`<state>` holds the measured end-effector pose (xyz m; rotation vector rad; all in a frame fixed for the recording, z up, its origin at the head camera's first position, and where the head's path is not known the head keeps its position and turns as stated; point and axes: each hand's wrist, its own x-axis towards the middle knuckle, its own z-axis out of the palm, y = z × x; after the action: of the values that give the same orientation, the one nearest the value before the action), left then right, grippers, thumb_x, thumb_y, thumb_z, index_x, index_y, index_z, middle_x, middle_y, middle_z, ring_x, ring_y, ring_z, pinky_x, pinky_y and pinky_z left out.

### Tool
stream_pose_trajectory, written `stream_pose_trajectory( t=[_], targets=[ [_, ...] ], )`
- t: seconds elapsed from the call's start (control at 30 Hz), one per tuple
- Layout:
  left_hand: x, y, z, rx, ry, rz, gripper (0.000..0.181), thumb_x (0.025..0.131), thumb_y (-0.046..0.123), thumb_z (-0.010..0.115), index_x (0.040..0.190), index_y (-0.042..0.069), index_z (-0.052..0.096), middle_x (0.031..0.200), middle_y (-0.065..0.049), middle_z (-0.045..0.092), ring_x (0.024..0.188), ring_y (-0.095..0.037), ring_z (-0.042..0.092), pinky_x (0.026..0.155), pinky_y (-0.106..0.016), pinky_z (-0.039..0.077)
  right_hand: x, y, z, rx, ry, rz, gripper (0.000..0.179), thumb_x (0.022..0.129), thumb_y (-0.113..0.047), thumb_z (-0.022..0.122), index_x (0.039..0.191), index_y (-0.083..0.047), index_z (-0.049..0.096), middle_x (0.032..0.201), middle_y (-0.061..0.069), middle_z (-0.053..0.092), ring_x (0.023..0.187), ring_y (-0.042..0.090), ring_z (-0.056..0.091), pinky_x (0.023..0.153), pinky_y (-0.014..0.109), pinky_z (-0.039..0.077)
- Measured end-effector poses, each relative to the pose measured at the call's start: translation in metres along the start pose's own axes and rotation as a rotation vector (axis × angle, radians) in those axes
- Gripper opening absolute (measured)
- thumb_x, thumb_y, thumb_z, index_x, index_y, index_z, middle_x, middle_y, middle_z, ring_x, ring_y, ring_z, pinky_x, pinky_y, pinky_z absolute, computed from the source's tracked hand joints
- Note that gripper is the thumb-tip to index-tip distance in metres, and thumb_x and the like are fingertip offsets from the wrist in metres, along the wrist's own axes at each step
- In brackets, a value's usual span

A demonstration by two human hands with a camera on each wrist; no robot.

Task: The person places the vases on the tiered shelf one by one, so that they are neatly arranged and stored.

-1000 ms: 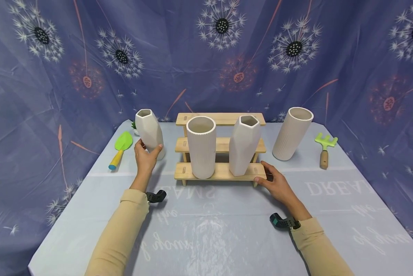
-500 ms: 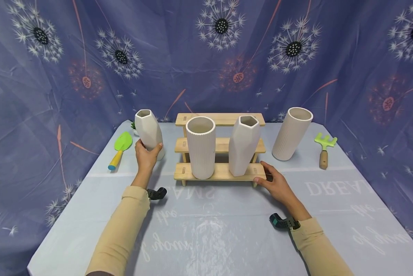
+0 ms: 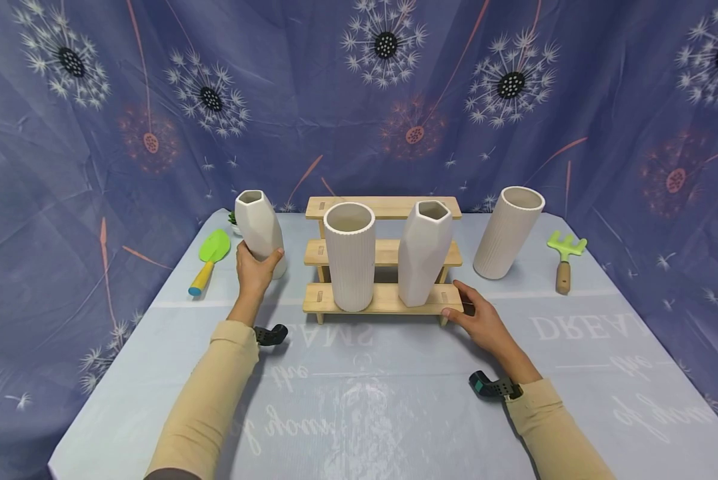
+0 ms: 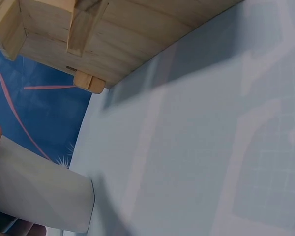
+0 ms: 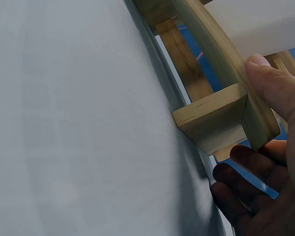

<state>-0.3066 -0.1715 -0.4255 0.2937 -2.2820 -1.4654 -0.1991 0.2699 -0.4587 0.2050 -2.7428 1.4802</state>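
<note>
Right hand (image 3: 481, 320): grip pinches the right end of the stand (image 3: 385, 297), thumb over its front step, fingers under, presumably to steady it. Ribbed vase (image 3: 351, 263) and faceted vase (image 3: 422, 260) stand apart on that step, likely for balance. Left hand (image 3: 253, 270): grip curled around the lower part of the left vase (image 3: 263, 230), left of the stand, probably for control; base contact with table (image 3: 431, 427) uncertain. Right vase (image 3: 505, 237) upright on table, right of stand. Plant (image 3: 233, 219) behind left vase.

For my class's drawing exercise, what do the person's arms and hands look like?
Both arms have plain tan sleeves. The left hand and right hand are gloveless. Each wrist wears a black strap with a curved black device; the right one shows a green patch.
</note>
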Motion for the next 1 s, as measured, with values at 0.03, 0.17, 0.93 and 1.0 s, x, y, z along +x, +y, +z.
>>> stream_pose_trajectory(
  t=[0.03,0.17,0.93,1.0],
  targets=[
    [0.0,0.0,0.0,-0.002,-0.001,-0.003,0.081,0.078,0.03,0.074,0.141,0.003,0.03,0.139,-0.02,0.041,0.131,-0.035,0.04,0.11,-0.048,0.032,0.0,0.0,0.0,-0.001,0.001,0.003,0.081,0.086,-0.038,0.067,0.149,-0.005,0.026,0.136,0.021,0.048,0.118,0.034,0.054,0.087,0.025,0.046],
    [0.0,0.0,0.0,-0.016,-0.003,-0.012,0.08,0.078,0.03,0.075,0.14,0.004,0.031,0.139,-0.019,0.042,0.131,-0.034,0.041,0.11,-0.048,0.033,0.0,0.0,0.0,-0.004,0.002,0.002,0.082,0.086,-0.039,0.067,0.148,-0.005,0.026,0.136,0.021,0.049,0.117,0.034,0.053,0.089,0.031,0.046],
    [-0.009,0.002,-0.019,-0.048,0.003,-0.014,0.08,0.076,0.029,0.076,0.14,0.007,0.034,0.139,-0.016,0.044,0.13,-0.03,0.043,0.109,-0.047,0.034,0.0,-0.001,0.0,-0.004,-0.002,0.007,0.083,0.087,-0.04,0.066,0.149,-0.004,0.025,0.136,0.023,0.047,0.12,0.037,0.052,0.096,0.047,0.044],
    [-0.01,0.004,-0.023,-0.045,0.001,-0.009,0.079,0.076,0.029,0.076,0.14,0.007,0.034,0.139,-0.016,0.045,0.129,-0.03,0.043,0.108,-0.047,0.034,0.0,-0.002,0.0,-0.008,0.001,0.006,0.082,0.087,-0.039,0.066,0.149,-0.004,0.025,0.136,0.023,0.048,0.119,0.036,0.052,0.094,0.045,0.045]
  ],
)
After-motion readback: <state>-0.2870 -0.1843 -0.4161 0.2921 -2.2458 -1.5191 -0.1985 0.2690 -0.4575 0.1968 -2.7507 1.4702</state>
